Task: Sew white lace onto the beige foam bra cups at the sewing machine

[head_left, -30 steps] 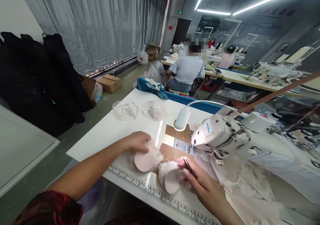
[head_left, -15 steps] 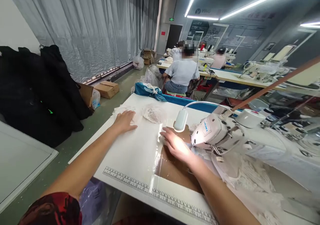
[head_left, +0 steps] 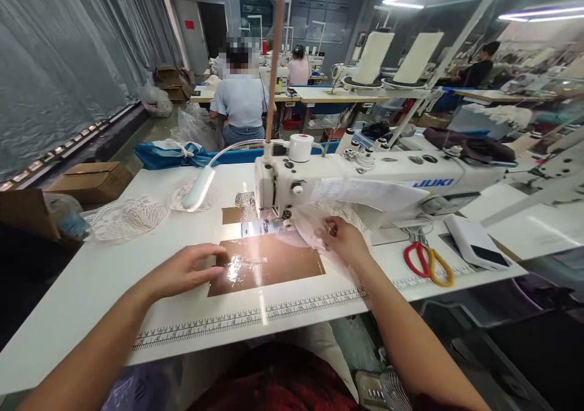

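At the sewing machine's [head_left: 283, 186] five o'clock, the right hand [head_left: 345, 242] is pinching sheer fabric [head_left: 314, 221], apparently aligning it, which calls for steadying; the left hand [head_left: 185, 271] is lying open.

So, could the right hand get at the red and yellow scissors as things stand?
Probably yes: the scissors lie flat on the table just to the right of the right hand, with nothing between them.

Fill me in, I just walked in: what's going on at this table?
A person sits at a white sewing machine. Their right hand pinches sheer fabric beside the needle; the left hand lies open on the table at the edge of the brown panel. Scissors lie to the right, lace pieces far left. A co-worker sits at the next table.
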Action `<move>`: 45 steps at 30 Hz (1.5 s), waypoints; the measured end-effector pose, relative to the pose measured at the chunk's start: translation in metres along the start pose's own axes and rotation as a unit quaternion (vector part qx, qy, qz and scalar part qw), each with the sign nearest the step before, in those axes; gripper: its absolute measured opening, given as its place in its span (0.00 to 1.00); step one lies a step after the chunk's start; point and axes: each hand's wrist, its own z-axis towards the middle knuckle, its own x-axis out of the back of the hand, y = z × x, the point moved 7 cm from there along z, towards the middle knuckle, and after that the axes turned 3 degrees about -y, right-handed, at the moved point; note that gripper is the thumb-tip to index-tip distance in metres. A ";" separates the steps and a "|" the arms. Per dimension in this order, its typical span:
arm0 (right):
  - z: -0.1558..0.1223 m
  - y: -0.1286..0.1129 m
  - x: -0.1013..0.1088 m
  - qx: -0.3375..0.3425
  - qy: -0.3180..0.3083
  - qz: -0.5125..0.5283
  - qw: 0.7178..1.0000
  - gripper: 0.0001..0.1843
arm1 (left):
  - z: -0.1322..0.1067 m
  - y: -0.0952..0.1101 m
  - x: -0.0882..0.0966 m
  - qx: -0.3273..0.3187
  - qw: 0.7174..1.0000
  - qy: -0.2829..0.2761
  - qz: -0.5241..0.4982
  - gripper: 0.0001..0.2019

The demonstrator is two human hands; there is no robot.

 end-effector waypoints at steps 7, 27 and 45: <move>-0.011 -0.008 0.018 0.063 -0.003 0.096 0.993 0.10 | 0.046 0.071 -0.085 -0.069 0.974 -0.138 -0.163 0.20; -0.076 -0.019 0.026 0.184 -0.156 0.137 0.961 0.13 | 0.105 0.107 -0.170 0.051 0.862 -0.091 -0.496 0.22; -0.014 0.011 0.009 0.127 -0.148 -0.210 0.958 0.19 | -0.031 0.078 -0.116 -0.050 0.830 -0.304 -0.465 0.18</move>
